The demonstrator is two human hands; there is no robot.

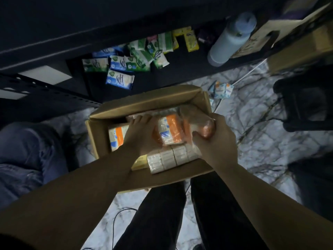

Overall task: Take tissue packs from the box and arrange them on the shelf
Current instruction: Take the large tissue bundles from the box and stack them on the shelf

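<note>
Both hands down inside an open brown cardboard box (100, 134) on the pale marbled floor (252, 134). Left hand (142, 132) laid over the packs at the box's middle, fingers stretched forward and fairly straight, tips touching clear film wrap; no curl round anything plainly visible. Right hand (216, 139) wrapped round the right end of an orange-and-white tissue pack bundle in clear plastic film (169, 130), thumb and fingers curled against the crinkled wrap. Bundle lifted slightly between the two hands, tilted, resting above other packs. Just nearer than the hands, a row of white-wrapped tissue packs (171, 157) standing edge-up along the near wall of the box. Left of the left hand, another orange-and-white pack (117, 139) lying flat in the box.

Beyond the hands, a dark low shelf (100, 91) holding a loose scatter of green, blue and yellow tissue packs (126, 60), some overlapping, some askew. Far right of these, a pale blue bottle (230, 38) lying tilted against the shelf edge. Beyond the right hand, on the floor, a small light-blue-and-orange pack (221, 90) lying alone. Beneath the forearms, legs in dark trousers (162, 213).
</note>
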